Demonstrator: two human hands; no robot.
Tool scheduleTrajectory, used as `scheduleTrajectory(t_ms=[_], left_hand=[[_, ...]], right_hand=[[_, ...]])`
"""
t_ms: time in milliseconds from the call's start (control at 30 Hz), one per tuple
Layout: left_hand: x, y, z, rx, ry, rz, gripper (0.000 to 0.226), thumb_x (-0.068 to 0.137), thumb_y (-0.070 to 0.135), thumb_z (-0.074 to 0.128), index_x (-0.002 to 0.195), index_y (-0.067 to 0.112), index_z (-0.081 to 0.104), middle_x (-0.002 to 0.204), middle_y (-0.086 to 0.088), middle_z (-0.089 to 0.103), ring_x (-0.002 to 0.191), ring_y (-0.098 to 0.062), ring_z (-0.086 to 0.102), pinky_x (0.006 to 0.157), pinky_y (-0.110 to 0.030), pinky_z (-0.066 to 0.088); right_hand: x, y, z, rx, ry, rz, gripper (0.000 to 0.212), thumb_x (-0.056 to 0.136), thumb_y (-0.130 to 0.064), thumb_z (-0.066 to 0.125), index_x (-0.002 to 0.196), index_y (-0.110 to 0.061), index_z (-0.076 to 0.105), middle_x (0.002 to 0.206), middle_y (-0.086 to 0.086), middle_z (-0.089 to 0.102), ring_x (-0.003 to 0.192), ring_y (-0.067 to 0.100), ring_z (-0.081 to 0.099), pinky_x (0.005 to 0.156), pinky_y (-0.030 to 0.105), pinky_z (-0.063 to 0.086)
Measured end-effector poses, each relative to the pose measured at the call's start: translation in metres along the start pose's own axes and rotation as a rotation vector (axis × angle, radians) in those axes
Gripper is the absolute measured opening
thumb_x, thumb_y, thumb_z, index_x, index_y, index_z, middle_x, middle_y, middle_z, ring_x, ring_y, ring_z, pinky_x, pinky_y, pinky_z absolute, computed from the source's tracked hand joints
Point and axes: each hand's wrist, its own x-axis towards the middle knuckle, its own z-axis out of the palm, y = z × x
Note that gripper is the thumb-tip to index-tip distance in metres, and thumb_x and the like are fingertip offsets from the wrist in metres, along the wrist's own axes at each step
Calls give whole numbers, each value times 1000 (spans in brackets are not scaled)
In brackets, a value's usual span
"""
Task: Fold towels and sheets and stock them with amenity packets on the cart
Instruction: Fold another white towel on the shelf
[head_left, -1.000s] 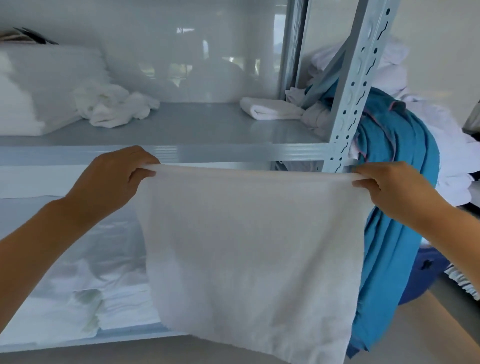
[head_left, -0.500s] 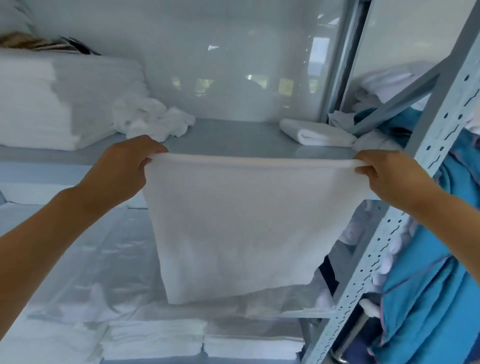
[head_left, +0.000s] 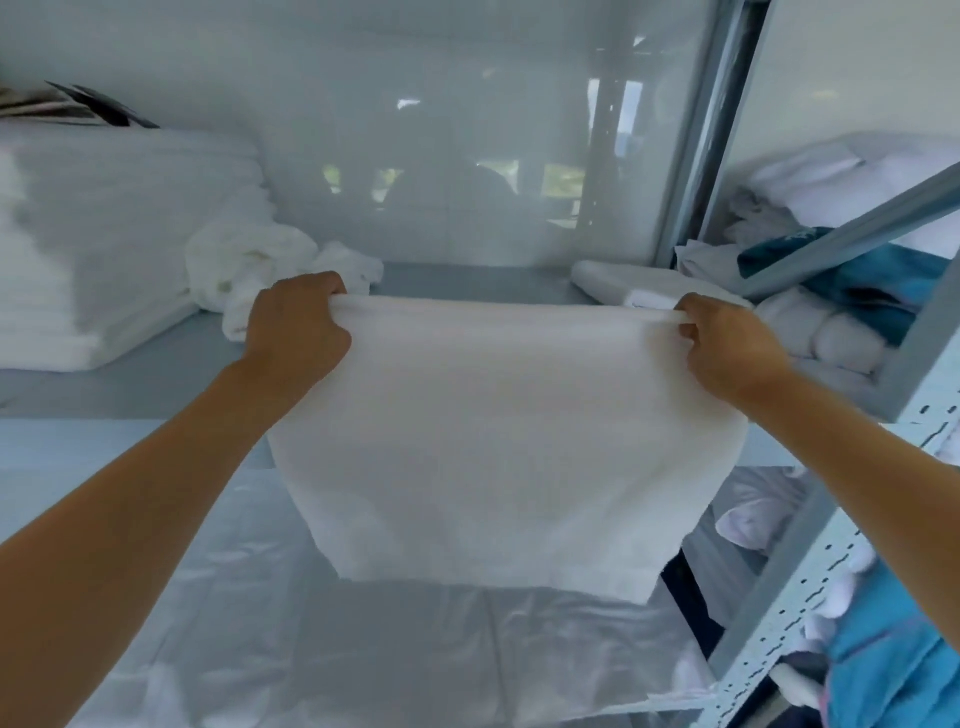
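**Inspector:** Head view, current status. Left hand and right hand each have fingers curled over a top corner of the white towel, pinching it taut between them. It hangs over the front edge of the grey shelf, its lower edge free in front of the level below.

**Supervisor:** Folding complete on that one?

**Inspector:** By my judgement, no. It looks doubled but is held in the air, not laid down or stacked.

**Supervisor:** Work already finished?

**Inspector:** A tall folded stack sits at the shelf's left, and one folded towel at the right. More folded linen shows on the level below, under plastic sheeting.

**Supervisor:** Outstanding?

**Inspector:** A crumpled white cloth lies beside the stack, unfolded. Mixed white and blue laundry is heaped beyond the upright. No amenity packets visible; I judge that step not started.
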Motion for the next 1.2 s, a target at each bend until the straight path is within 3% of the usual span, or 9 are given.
scheduleTrajectory(t_ms=[300, 467, 567, 667, 733, 867, 967, 1067, 1200], left_hand=[[23, -22, 49, 197, -303, -144, 37, 78, 2, 61, 110, 20, 67, 111, -10, 65, 104, -33, 61, 87, -41, 53], [25, -20, 48, 226, -256, -55, 42, 73, -5, 61, 104, 24, 63, 110, -5, 53, 104, -29, 53, 88, -47, 50], [21, -18, 45, 153, -268, -37, 34, 72, -8, 59, 82, 24, 63, 94, -1, 59, 93, -26, 57, 79, -41, 51], [19, -17, 45, 142, -295, -70, 35, 75, -6, 59, 71, 29, 61, 86, 3, 63, 88, -24, 61, 77, -38, 53], [20, -16, 43, 172, -304, -81, 35, 80, -3, 59, 71, 31, 61, 87, 3, 65, 90, -25, 62, 78, -35, 50], [4, -1, 33, 183, -327, -103, 21, 99, 17, 52, 108, 23, 70, 120, -7, 67, 112, -29, 60, 97, -38, 46], [-39, 27, 28, 177, -501, -24, 54, 101, 60, 37, 149, 36, 44, 159, 3, 39, 145, -23, 38, 119, -47, 30], [-68, 42, 26, 224, -697, 0, 75, 88, 82, 5, 156, 51, 10, 168, 18, 9, 156, -14, 10, 124, -54, 14], [-53, 42, 27, 225, -779, -33, 86, 77, 86, -2, 157, 54, 1, 169, 20, -3, 157, -12, -2, 125, -55, 5]], right_hand=[[32, 7, 57, 154, -203, 72, 26, 94, -7, 55, 117, -16, 65, 114, 15, 68, 104, 36, 60, 93, 45, 50], [32, 1, 52, 10, -23, -250, 41, 80, 7, 70, 115, -14, 69, 121, 7, 61, 112, 34, 55, 94, 48, 42], [21, -13, 39, 202, -137, -416, 37, 90, 10, 61, 117, -11, 74, 128, 5, 66, 119, 29, 59, 107, 40, 43], [3, -45, 24, 415, -370, -405, 32, 103, -22, 58, 134, -20, 67, 146, -6, 56, 135, 10, 49, 113, 9, 24], [-9, -64, 19, 467, -578, -348, 58, 95, -61, 48, 148, -37, 51, 156, -22, 39, 143, -3, 32, 118, 12, 14], [-24, -74, 25, 258, -703, -412, 75, 92, -79, 25, 159, -49, 15, 166, -29, 3, 153, -4, -3, 127, 35, -1], [-26, -72, 29, 244, -716, -413, 74, 91, -82, 17, 158, -53, 7, 165, -31, -4, 152, -5, -10, 127, 37, -4], [-23, -70, 33, 231, -742, -414, 74, 89, -84, 15, 157, -55, 4, 164, -33, -7, 151, -6, -11, 126, 36, -5], [-13, -71, 37, 232, -765, -414, 76, 88, -85, 15, 157, -56, 2, 164, -33, -8, 151, -6, -13, 126, 36, -5]])
